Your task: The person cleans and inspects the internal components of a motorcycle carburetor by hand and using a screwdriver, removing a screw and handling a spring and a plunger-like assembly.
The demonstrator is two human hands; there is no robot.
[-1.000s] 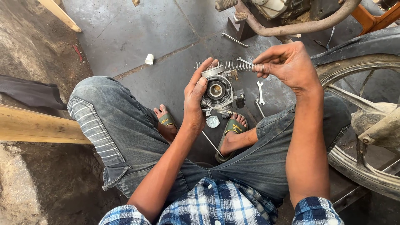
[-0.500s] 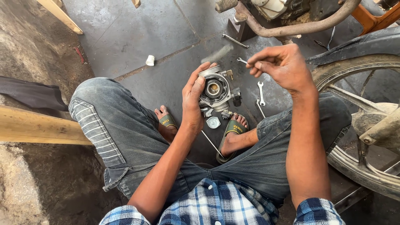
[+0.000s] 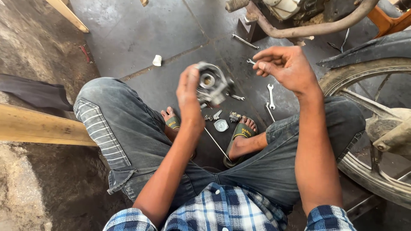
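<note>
Now left hand point(image 3: 188, 96) clamps carburetor point(image 3: 212, 83), round bore facing camera (slightly blurred); right hand point(image 3: 287, 68) fingers pinched together.

Dull grey metal carburetor point(image 3: 212, 83), matt denim jeans point(image 3: 128, 132)

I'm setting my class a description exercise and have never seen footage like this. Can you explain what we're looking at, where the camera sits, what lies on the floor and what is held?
The camera sits on a person's head and looks down at their lap as they sit on a dark tiled floor. The left hand holds up a small round metal engine part. The right hand is raised beside it with pinched fingers; what they hold is too small to tell. On the floor lie a spanner, a small round cap and a thin rod. A motorcycle wheel stands at right.
</note>
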